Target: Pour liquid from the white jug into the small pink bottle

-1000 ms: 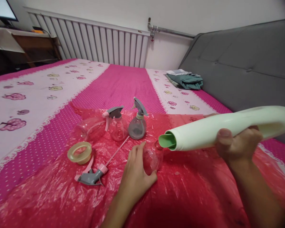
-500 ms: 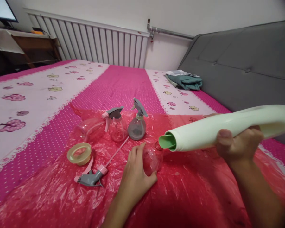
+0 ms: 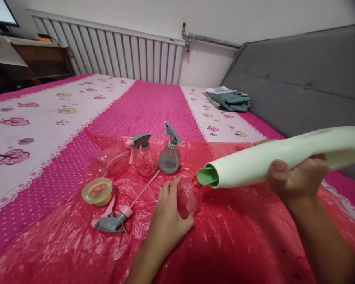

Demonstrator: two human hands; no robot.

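No lettering can be read — nor any number or sign

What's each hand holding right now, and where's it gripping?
The left hand holds a clear bottle by its rounded body; the right hand grips a pale green container around its long body.

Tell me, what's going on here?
A person's left hand holds a clear bottle on a red plastic sheet. The right hand holds a pale green container, its green spout by the bottle's open neck; no stream is visible. A loose spray head lies to the left; a gray spray bottle stands farther back.
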